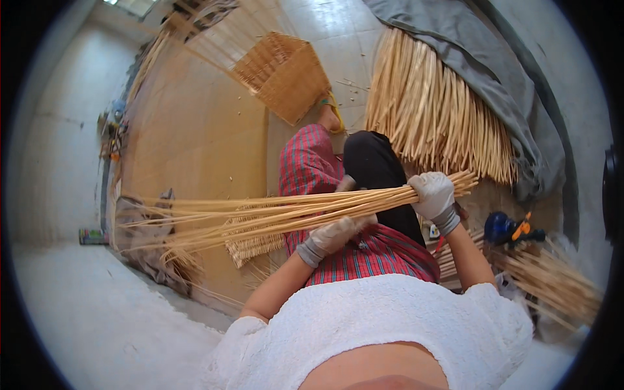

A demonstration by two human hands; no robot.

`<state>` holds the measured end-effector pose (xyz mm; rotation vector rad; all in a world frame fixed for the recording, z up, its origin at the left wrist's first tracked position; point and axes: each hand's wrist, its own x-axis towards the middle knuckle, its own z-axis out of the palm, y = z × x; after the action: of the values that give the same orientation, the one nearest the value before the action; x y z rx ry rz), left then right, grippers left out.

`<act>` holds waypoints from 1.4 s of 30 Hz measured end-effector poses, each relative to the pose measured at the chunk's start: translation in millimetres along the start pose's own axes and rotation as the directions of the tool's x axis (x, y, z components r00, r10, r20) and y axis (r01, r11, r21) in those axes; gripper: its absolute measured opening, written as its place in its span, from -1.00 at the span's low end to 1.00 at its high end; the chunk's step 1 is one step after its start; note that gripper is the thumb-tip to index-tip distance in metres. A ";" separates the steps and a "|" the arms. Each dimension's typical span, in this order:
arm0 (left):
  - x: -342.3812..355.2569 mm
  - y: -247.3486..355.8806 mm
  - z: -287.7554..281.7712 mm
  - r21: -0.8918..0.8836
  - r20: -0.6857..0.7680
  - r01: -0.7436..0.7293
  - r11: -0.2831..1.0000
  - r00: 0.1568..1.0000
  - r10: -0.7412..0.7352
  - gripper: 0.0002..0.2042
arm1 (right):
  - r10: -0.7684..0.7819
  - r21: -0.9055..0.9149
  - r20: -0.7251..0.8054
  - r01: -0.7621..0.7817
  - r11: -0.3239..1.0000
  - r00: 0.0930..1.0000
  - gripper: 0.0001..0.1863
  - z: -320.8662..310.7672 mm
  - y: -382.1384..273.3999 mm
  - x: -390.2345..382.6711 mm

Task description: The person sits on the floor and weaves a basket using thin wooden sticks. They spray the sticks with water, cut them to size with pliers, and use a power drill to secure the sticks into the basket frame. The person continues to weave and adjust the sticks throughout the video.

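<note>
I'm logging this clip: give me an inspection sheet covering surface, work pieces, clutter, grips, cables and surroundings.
Surface: tan floor, small bits scattered on it.
Work pieces: stick bundle across the lap; woven basket with long loose strands; flat woven piece partly behind the bundle.
Clutter: blue object with an orange part, kind unclear; loose sticks at lower right.
Grips: right grip, gloved, closed around the bundle near one end; left grip, gloved, blurred at the bundle's near side, hold unclear.
Cables: nothing seen.
Surroundings: pale wall at left; large stick pile partly under grey cloth.
</note>
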<state>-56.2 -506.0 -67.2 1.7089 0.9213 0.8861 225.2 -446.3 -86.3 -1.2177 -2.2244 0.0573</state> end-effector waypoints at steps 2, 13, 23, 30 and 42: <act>28.2 9.0 5.6 -0.851 -0.134 -0.041 0.523 0.981 -0.141 -0.65 | 0.043 0.067 -0.052 -0.040 0.997 0.998 -0.78 -21.9 -8.7 -1.7; 41.8 204.9 -61.7 -0.715 -0.505 -0.588 0.377 0.808 0.303 -0.55 | 0.478 0.358 -0.235 -0.382 0.852 0.846 -0.74 40.8 8.5 -105.7; 150.4 294.1 55.3 -0.900 -0.435 -0.430 -0.067 0.885 0.165 -0.81 | 0.696 0.365 -0.644 -0.671 0.645 0.318 -0.78 105.5 117.3 -190.3; 245.8 217.1 113.0 -0.157 -0.015 -0.525 0.836 0.848 0.530 -0.73 | 0.974 0.820 -0.227 -0.544 0.180 -0.018 -0.69 129.7 185.0 -218.5; 244.5 139.1 153.7 -0.463 0.373 -0.202 0.863 0.839 0.397 -0.56 | 0.759 0.166 -0.604 -0.970 -0.177 -0.242 -0.56 56.8 116.8 -383.5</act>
<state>213.2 -386.9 59.2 1.6101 0.1222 0.7595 438.2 -664.4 -352.7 -2.5396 -0.1944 -0.1447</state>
